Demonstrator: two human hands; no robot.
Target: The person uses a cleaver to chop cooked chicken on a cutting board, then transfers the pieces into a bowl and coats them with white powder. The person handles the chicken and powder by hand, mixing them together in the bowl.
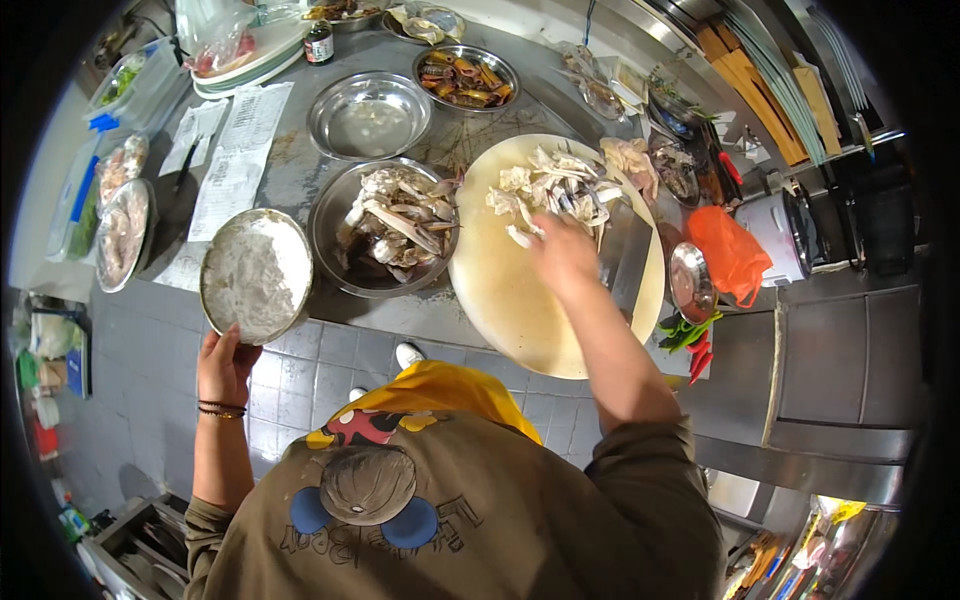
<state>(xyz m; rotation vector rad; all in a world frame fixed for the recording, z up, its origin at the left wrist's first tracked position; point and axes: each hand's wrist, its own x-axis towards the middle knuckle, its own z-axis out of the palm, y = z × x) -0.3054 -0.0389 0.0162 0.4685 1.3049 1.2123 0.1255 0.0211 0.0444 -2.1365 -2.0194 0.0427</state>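
My left hand [225, 364] grips the near rim of a round metal dish [256, 276] whose surface is coated with white powder. The dish is held at the table's front edge. My right hand [562, 251] reaches over a round cutting board [510, 300], its fingertips at a heap of pale crab pieces [559, 184]; whether they pinch a piece cannot be told. A cleaver [626, 251] lies on the board just right of this hand. Between the hands, a steel bowl [324, 259] holds more crab pieces [397, 221] with legs and claws.
Behind stand a steel basin [369, 116] with some liquid and a bowl of brown and orange pieces [465, 76]. Papers [240, 154] and wrapped plates [124, 232] are at left. Right of the board are a small metal bowl [691, 281], an orange plastic bag [726, 251] and green chillies [684, 334].
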